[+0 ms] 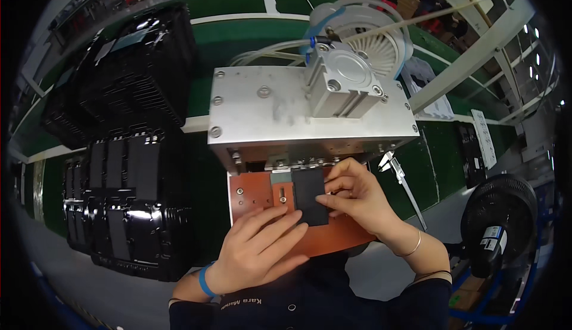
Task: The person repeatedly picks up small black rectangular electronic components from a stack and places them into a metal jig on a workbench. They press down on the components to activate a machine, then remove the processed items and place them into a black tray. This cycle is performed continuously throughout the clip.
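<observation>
A flat black rectangular part [310,200] lies on the orange-brown fixture plate [253,193] under a metal press block [286,109]. My right hand [356,196] pinches the part's right edge with thumb and fingers. My left hand [262,249] rests flat on the plate, its fingertips touching the part's lower left corner. A pneumatic cylinder [344,85] stands on top of the press.
Stacks of black plastic trays [128,205] stand at the left, with more trays [128,73] behind them. A green conveyor belt [238,38] runs across the back. A black fan [499,211] stands at the right. A white reel [372,35] sits behind the cylinder.
</observation>
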Demonstrator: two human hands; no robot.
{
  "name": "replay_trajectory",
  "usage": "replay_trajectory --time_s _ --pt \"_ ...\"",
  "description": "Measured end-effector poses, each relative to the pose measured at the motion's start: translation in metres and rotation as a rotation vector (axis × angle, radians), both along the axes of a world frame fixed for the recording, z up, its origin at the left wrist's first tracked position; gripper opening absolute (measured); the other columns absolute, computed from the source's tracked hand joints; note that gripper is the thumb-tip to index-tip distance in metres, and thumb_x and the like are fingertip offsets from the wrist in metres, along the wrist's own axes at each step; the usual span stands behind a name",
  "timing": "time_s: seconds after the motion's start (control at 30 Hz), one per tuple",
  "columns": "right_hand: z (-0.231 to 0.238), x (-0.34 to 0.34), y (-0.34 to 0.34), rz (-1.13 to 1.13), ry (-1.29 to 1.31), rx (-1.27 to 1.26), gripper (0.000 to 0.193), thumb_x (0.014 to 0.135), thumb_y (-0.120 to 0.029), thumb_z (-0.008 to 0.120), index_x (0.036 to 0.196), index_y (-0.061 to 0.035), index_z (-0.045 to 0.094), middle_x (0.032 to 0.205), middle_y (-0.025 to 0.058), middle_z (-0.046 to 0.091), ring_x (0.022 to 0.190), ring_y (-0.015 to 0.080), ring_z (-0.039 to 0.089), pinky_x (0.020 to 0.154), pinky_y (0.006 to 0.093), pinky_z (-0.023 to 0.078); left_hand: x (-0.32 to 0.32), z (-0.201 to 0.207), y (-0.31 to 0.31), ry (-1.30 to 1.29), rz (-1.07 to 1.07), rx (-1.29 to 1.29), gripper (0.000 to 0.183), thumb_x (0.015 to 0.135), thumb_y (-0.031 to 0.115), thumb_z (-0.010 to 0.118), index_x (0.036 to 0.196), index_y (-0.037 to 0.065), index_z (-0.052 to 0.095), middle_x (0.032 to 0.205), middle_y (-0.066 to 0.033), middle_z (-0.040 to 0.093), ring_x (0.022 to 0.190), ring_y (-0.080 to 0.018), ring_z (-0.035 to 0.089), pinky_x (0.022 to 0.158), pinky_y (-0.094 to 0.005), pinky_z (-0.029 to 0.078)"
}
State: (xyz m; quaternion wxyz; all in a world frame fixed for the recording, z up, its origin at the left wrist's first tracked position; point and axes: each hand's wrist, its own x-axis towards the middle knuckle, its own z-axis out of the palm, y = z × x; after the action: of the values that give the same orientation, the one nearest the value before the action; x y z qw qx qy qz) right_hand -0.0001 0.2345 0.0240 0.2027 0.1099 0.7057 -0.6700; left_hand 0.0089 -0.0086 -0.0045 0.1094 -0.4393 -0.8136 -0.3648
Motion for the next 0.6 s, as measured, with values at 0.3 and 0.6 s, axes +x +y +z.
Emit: replay_trajectory --time_s 0.3,0.6 --pt "0.011 0.039 -0.065 0.162 0.358 -0.261 0.029 0.085 0.011 0.067 0.104 -0.0012 0.048 0.103 0.0109 0.062 0.092 0.0174 0.069 0.077 0.0265 0.057 0.043 0.017 -0.017 -0.371 0.403 0.496 0.066 0.076 0.009 0.082 0.134 -0.006 0.053 0.094 -0.0181 0.071 0.071 -0.0245 0.071 0.069 -0.0273 0.055" --pt "0.004 -0.064 -0.162 0.577 1.677 0.900 0.037 0.078 -0.007 0.061 0.114 0.0002 0.060 0.113 0.0111 0.061 0.105 0.0228 0.061 0.091 0.0336 0.049 0.031 0.023 -0.200 0.040 1.244 0.529 0.042 0.092 0.005 0.063 0.134 0.007 0.059 0.092 -0.0061 0.067 0.066 -0.0083 0.052 0.057 -0.0238 0.042"
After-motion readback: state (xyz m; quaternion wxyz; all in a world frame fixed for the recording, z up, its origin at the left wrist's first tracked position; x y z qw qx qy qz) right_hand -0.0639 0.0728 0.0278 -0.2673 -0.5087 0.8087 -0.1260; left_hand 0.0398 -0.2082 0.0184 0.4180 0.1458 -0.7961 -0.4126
